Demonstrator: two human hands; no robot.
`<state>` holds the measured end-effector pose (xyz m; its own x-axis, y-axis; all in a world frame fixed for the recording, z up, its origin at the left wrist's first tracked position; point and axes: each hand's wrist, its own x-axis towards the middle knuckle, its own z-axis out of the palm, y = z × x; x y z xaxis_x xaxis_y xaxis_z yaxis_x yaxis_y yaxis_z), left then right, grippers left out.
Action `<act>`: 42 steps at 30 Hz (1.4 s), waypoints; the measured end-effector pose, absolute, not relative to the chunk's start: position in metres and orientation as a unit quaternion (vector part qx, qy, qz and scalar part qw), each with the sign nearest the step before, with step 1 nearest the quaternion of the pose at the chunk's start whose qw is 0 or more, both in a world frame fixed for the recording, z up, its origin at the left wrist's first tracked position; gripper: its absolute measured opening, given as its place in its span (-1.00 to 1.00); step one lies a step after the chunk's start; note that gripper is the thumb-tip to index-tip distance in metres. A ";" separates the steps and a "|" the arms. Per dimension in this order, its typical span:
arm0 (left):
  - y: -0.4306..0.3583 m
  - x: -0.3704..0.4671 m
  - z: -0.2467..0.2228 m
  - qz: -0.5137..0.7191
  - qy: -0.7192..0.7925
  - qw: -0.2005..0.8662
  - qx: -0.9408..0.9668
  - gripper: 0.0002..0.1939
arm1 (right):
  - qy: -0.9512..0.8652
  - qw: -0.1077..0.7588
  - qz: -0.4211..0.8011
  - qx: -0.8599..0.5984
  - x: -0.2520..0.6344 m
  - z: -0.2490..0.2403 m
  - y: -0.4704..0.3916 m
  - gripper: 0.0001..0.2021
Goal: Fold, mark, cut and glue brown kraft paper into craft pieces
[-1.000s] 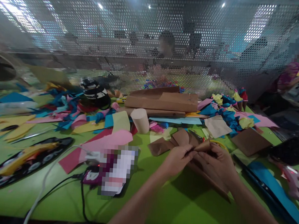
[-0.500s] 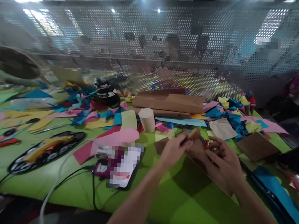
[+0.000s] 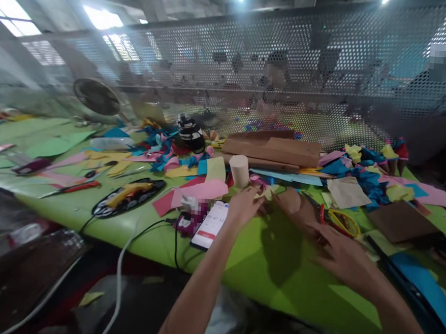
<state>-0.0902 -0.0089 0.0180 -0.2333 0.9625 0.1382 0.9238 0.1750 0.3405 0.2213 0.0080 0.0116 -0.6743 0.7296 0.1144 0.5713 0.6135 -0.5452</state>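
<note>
My left hand [image 3: 245,205] rests low on the green table [image 3: 276,272], its fingers pinched on the edge of a folded brown paper piece [image 3: 291,200]. My right hand [image 3: 341,254] hovers to the right of that paper, blurred, with fingers spread and nothing in it. Scissors with yellow and red handles [image 3: 342,222] lie just beyond the right hand. A pale paper cylinder [image 3: 240,171] stands just behind the left hand.
A phone [image 3: 211,224] with cables lies left of my left arm, beside a black oval tray [image 3: 129,198]. Coloured paper scraps [image 3: 170,155], brown cardboard [image 3: 273,147], a brown sheet [image 3: 398,222] and blue paper [image 3: 421,282] litter the table. A perforated metal screen [image 3: 290,75] backs it; a fan [image 3: 96,96] stands far left.
The view has swung left and back, showing the table's near edge. My hands have parted: the left dropped to the table with the brown paper, and the right let go and spread open.
</note>
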 end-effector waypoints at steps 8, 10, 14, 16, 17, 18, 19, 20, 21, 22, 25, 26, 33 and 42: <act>-0.062 -0.067 -0.008 0.067 0.718 0.027 0.692 -0.53 | -0.850 0.219 0.247 -0.410 0.257 -0.023 0.013 -0.51; -0.079 -0.051 -0.010 0.060 0.712 0.024 0.699 -0.51 | -0.844 0.235 0.254 -0.410 0.263 -0.024 0.013 -0.54; -0.111 -0.023 -0.009 0.074 0.685 0.046 0.723 -0.46 | -0.835 0.250 0.261 -0.416 0.269 -0.022 0.007 -0.57; -0.123 -0.016 -0.008 0.095 0.664 0.081 0.737 -0.48 | -0.831 0.247 0.262 -0.425 0.272 -0.021 0.004 -0.57; -0.127 -0.015 -0.007 0.110 0.654 0.099 0.742 -0.50 | -0.828 0.247 0.262 -0.430 0.274 -0.021 0.002 -0.57; -0.130 -0.015 -0.006 0.125 0.647 0.114 0.744 -0.53 | -0.826 0.246 0.263 -0.434 0.275 -0.021 0.000 -0.58; -0.132 -0.017 -0.005 0.139 0.644 0.122 0.742 -0.55 | -0.824 0.247 0.263 -0.437 0.277 -0.020 -0.001 -0.58; -0.134 -0.019 -0.005 0.151 0.645 0.124 0.739 -0.56 | -0.822 0.249 0.262 -0.440 0.279 -0.019 -0.003 -0.58; -0.135 -0.022 -0.005 0.159 0.646 0.124 0.737 -0.57 | -0.820 0.253 0.261 -0.441 0.281 -0.019 -0.004 -0.58; -0.137 -0.025 -0.006 0.162 0.645 0.123 0.737 -0.58 | -0.819 0.259 0.261 -0.441 0.283 -0.018 -0.006 -0.58; -0.143 -0.028 -0.012 0.150 0.639 0.126 0.744 -0.58 | -0.817 0.274 0.266 -0.432 0.284 -0.014 -0.011 -0.59; -0.145 -0.027 -0.015 0.144 0.637 0.127 0.747 -0.58 | -0.820 0.268 0.270 -0.428 0.283 -0.013 -0.013 -0.60; -0.148 -0.011 -0.019 0.152 0.586 0.141 0.784 -0.51 | -0.850 0.218 0.246 -0.411 0.254 -0.015 -0.026 -0.68; -0.124 -0.023 0.001 0.183 0.606 0.090 0.768 -0.59 | -0.927 0.178 0.151 -0.295 0.219 -0.003 -0.057 -0.69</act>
